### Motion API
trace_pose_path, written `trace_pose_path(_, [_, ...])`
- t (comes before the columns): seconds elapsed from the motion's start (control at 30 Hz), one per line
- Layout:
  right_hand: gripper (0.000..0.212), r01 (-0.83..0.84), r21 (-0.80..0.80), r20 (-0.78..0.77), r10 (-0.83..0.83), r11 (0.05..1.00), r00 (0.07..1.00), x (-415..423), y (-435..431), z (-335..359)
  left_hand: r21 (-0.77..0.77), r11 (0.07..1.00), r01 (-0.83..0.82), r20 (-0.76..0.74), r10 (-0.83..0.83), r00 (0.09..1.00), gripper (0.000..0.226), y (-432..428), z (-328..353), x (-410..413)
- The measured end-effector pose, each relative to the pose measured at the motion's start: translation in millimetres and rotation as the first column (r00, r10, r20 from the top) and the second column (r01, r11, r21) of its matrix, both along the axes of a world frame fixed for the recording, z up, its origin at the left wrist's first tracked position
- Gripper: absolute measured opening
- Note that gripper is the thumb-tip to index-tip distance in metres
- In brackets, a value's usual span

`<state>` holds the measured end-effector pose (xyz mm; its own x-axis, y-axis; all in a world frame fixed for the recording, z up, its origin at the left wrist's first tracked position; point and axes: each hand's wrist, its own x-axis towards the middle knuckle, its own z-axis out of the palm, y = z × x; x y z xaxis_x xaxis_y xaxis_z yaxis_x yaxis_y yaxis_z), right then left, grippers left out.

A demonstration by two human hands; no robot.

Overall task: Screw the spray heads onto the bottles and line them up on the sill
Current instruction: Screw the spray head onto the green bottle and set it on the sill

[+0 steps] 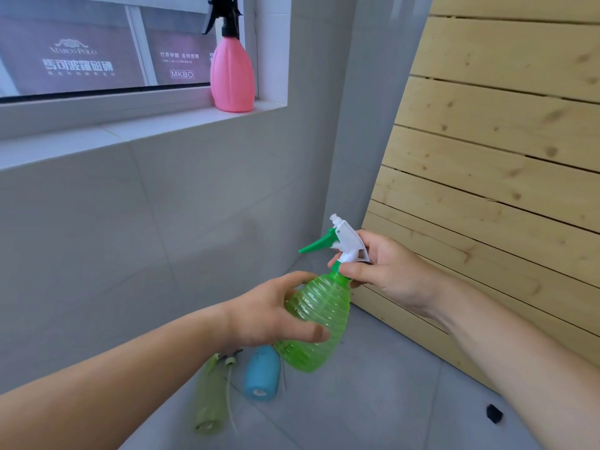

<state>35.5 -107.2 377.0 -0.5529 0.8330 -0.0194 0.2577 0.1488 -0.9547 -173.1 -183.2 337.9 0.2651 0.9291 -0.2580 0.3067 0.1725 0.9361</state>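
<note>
I hold a ribbed green bottle (316,323) in mid-air, tilted. My left hand (269,311) wraps its body. My right hand (383,271) pinches the collar under its white spray head (349,243), which has a green trigger. A pink bottle (231,73) with a black spray head (224,14) stands upright at the right end of the white sill (136,128). On the floor below lie a blue bottle (262,373) without a head, a pale green bottle (209,399), and a loose spray head with its tube (230,384).
A slatted wooden panel (493,157) leans against the wall on the right. A small black object (494,413) lies on the grey floor tiles. The grey tiled wall rises below the sill.
</note>
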Motion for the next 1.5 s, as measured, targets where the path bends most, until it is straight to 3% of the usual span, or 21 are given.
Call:
trace_pose_path(0.07, [0.024, 0.061, 0.062, 0.081, -0.066, 0.996, 0.995, -6, -3, -2, 0.002, 1.000, -0.002, -0.013, 0.002, 1.000, 0.063, -1, 0, 1])
trace_pose_path(0.17, [0.036, 0.181, 0.128, 0.125, -0.197, 0.975, 0.972, -14, -5, -8, 0.000, 1.000, -0.010, -0.021, 0.010, 1.000, 0.061, -1, 1, 3])
trace_pose_path(0.33, [0.023, 0.042, -0.042, -0.067, -0.045, 0.998, 0.997, -6, -3, -5, -0.005, 1.000, -0.010, -0.051, 0.010, 0.999, 0.065, -1, 3, 1])
trace_pose_path(0.53, [0.037, 0.136, 0.059, 0.054, -0.140, 0.989, 0.989, -13, -6, -12, -0.028, 1.000, -0.009, -0.057, 0.007, 0.998, 0.069, -5, 3, 5])
trace_pose_path(0.7, [0.026, -0.004, -0.121, -0.157, -0.015, 0.993, 0.988, -3, -2, -6, -0.038, 0.999, -0.027, -0.052, 0.025, 0.998, 0.068, -4, 4, 4])
trace_pose_path(0.87, [0.018, 0.100, 0.022, -0.014, -0.100, 0.995, 0.995, -9, -6, -11, -0.031, 0.999, -0.014, -0.048, 0.013, 0.999, 0.070, -4, 3, 8])
trace_pose_path(0.97, [0.016, 0.088, -0.045, -0.080, -0.092, 0.995, 0.993, -10, -5, -10, -0.033, 0.999, -0.019, -0.029, 0.018, 0.999, 0.072, -3, 3, 8])
trace_pose_path(1.07, [0.030, 0.018, -0.141, -0.178, -0.043, 0.990, 0.983, -3, -2, -8, -0.037, 0.999, -0.033, -0.015, 0.032, 0.999, 0.069, -3, 2, 7])
trace_pose_path(1.23, [0.026, 0.143, 0.008, -0.056, -0.142, 0.990, 0.988, -9, -4, -13, -0.050, 0.998, -0.032, -0.008, 0.032, 0.999, 0.073, -4, 1, 7])
trace_pose_path(1.33, [0.021, 0.145, -0.074, -0.139, -0.155, 0.987, 0.978, -11, -4, -11, -0.046, 0.998, -0.034, 0.004, 0.034, 0.999, 0.077, -4, 3, 8])
trace_pose_path(1.5, [0.036, 0.021, -0.255, -0.296, -0.099, 0.967, 0.950, -5, -4, -5, -0.069, 0.997, -0.022, 0.040, 0.024, 0.999, 0.072, -6, 6, 8])
